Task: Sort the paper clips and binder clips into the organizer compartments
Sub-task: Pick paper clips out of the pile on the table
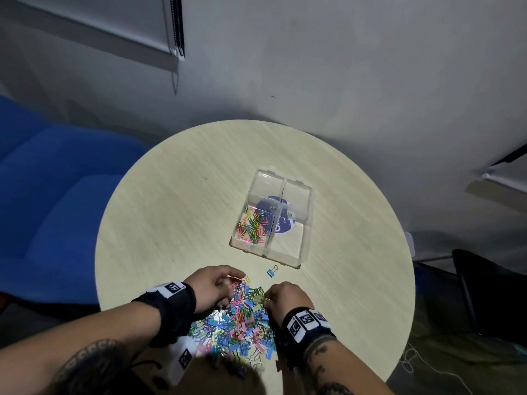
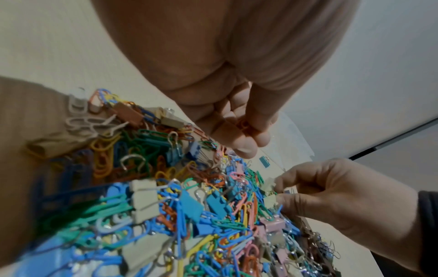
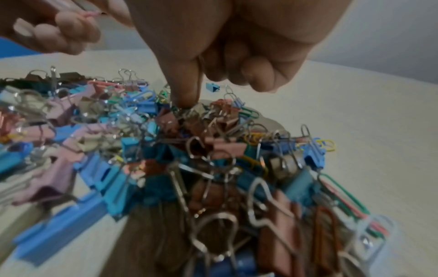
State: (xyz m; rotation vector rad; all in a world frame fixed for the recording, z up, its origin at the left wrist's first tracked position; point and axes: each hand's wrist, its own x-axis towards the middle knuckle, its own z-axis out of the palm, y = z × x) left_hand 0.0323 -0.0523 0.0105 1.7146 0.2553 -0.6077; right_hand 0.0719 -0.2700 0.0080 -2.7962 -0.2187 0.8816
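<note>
At the lower centre of the head view, the left hand (image 1: 212, 286) pinches an orange paper clip (image 2: 244, 125) between curled fingers. The right hand (image 1: 288, 297) has its thumb and forefinger closed into the mixed colourful clip pile (image 1: 236, 323). The clear four-compartment plastic organizer (image 1: 305, 223) sits right of centre, with paper clips in its lower-left compartment.

A clip pile (image 1: 236, 320) lies at the surface's (image 1: 176, 201) near edge. The organizer (image 1: 273, 220) sits behind it, clips (image 1: 253, 226) in its near-left compartment. One binder clip (image 1: 272, 271) lies between them.
</note>
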